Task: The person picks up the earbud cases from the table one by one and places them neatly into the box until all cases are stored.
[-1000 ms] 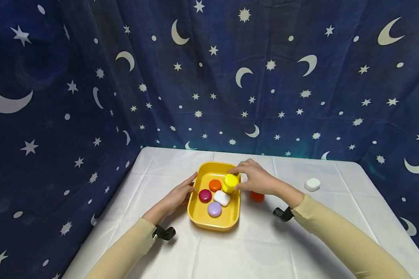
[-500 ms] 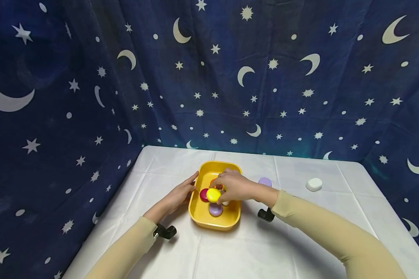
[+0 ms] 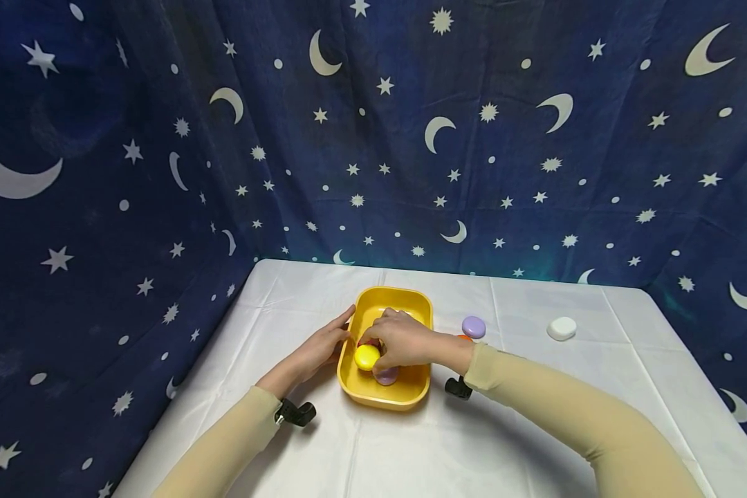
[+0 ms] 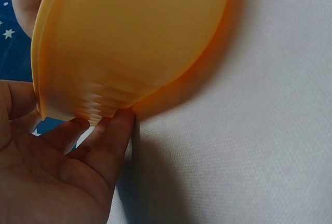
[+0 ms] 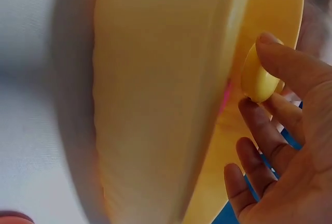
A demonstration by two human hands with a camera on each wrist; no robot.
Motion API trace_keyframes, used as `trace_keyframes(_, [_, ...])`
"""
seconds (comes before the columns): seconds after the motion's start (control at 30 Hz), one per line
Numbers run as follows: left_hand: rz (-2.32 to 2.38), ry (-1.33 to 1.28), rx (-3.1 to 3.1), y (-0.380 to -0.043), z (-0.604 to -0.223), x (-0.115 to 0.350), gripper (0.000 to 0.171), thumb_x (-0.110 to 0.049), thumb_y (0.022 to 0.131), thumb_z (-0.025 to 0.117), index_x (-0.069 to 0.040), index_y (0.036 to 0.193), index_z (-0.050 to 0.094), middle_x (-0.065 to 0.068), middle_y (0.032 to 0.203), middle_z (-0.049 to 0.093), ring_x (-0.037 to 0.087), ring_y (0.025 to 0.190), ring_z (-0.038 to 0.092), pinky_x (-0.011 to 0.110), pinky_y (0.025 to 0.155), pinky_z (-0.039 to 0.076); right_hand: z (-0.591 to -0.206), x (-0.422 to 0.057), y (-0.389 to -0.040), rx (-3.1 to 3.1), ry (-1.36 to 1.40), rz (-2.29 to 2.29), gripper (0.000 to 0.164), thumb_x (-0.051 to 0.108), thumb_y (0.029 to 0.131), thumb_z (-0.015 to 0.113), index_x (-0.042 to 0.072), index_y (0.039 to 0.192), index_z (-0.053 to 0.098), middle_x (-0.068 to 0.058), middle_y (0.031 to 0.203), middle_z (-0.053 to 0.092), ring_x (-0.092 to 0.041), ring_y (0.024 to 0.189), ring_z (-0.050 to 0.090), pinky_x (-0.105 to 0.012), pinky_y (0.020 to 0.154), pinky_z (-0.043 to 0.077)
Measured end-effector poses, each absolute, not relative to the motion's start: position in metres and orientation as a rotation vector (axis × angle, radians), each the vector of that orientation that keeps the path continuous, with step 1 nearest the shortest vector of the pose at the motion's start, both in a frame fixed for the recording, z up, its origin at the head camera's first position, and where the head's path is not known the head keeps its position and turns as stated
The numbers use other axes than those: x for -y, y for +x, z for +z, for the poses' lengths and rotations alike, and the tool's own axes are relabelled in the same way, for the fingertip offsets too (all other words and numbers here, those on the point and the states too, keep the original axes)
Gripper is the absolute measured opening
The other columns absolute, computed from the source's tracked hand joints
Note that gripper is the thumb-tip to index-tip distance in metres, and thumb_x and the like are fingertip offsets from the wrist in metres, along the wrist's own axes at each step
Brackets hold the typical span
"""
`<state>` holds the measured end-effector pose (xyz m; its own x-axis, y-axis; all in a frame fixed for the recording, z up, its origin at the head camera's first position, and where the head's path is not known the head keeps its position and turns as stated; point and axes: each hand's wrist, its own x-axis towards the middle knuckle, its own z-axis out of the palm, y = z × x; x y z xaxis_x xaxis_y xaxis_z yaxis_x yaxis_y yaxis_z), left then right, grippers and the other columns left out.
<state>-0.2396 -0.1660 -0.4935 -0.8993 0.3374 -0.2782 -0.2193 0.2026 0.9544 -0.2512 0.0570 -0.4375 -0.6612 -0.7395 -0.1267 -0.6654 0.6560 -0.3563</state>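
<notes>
The right grip (image 3: pixel 404 340), a person's bare hand, pinches one smooth, glossy yellow disc (image 3: pixel 366 357) between thumb and fingertips, the lower fingers loosely bent, above the interior of one yellow tray (image 3: pixel 382 401); whether the disc touches the tray's floor cannot be told. The left grip (image 3: pixel 316 351) steadies the tray from outside, fingers extended and slightly spread, tips touching the wall and rim. The smooth tray is a rounded rectangle with raised sides, its outer wall finely ridged near the left fingertips.

Two more discs show inside: one crimson disc (image 3: pixel 362 343), mostly hidden behind the yellow one and the fingers, and one lavender disc (image 3: pixel 386 377), partly covered by the right thumb. The rest of the interior behind the hand is hidden.

Three pieces lie right of the tray on the bench (image 3: pixel 324 456), draped in creased, woven white cloth: one round lavender piece (image 3: pixel 474 327), one orange piece (image 3: pixel 465 337) just beside it, partly hidden by the wrist, and one rounded-oblong white piece (image 3: pixel 562 328), well apart. Two beige sleeves (image 3: pixel 560 398) frame the scene before a dark blue curtain (image 3: pixel 398 145) of pale moons and stars.
</notes>
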Motion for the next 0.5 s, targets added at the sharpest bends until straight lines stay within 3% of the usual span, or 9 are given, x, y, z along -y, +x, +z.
trace_keyframes(0.17, [1.732, 0.104, -2.059, -0.240, -0.494, 0.165, 0.065, -0.021, 0.104, 0.046, -0.036, 0.163, 0.025, 0.012, 0.168, 0.022, 0.037, 0.145, 0.040, 0.056, 0.110, 0.040, -0.439, -0.062, -0.252, -2.648, -1.096, -0.439, 0.049, 0.036, 0.078, 0.088, 0.021, 0.123, 0.076, 0.005, 0.106, 0.071, -0.018, 0.099, 0.046, -0.035, 0.083, 0.040])
trace_keyframes(0.37, [1.730, 0.081, -2.068, -0.241, -0.494, 0.165, 0.064, -0.021, 0.103, 0.045, -0.037, 0.163, 0.027, 0.016, 0.161, 0.037, 0.035, 0.137, 0.049, 0.054, 0.111, 0.041, -0.438, -0.073, -0.253, -2.670, -1.069, -0.457, 0.046, 0.034, 0.080, 0.087, 0.020, 0.122, 0.076, 0.003, 0.116, 0.071, -0.019, 0.101, 0.047, -0.037, 0.089, 0.041])
trace_keyframes(0.5, [1.727, 0.062, -2.068, -0.241, -0.495, 0.165, 0.064, -0.021, 0.103, 0.045, -0.038, 0.162, 0.028, 0.016, 0.160, 0.038, 0.034, 0.136, 0.051, 0.054, 0.111, 0.042, -0.438, -0.077, -0.251, -2.669, -1.081, -0.458, 0.047, 0.035, 0.080, 0.086, 0.020, 0.123, 0.075, 0.003, 0.118, 0.071, -0.019, 0.103, 0.048, -0.038, 0.092, 0.040])
